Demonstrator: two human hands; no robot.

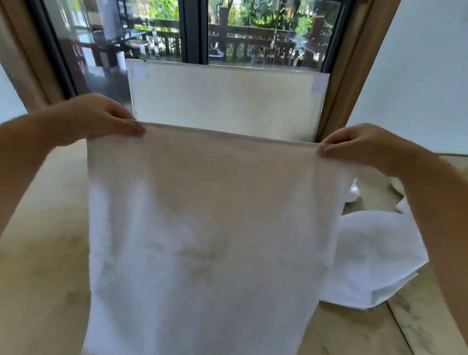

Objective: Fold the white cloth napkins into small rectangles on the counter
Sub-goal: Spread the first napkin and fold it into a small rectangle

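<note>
A white cloth napkin (205, 245) hangs spread out in front of me, held up above the beige counter (33, 259). My left hand (97, 119) pinches its top left corner and my right hand (364, 145) pinches its top right corner. The top edge is stretched taut between the two hands. The lower part drapes toward me and hides the counter beneath. More white napkins (375, 253) lie in a loose heap on the counter to the right, partly hidden behind the held one.
A white board (225, 98) leans against the dark-framed window (194, 23) at the back of the counter. A wooden frame post (347, 74) rises at the right. A seam in the counter (410, 339) runs diagonally at the lower right.
</note>
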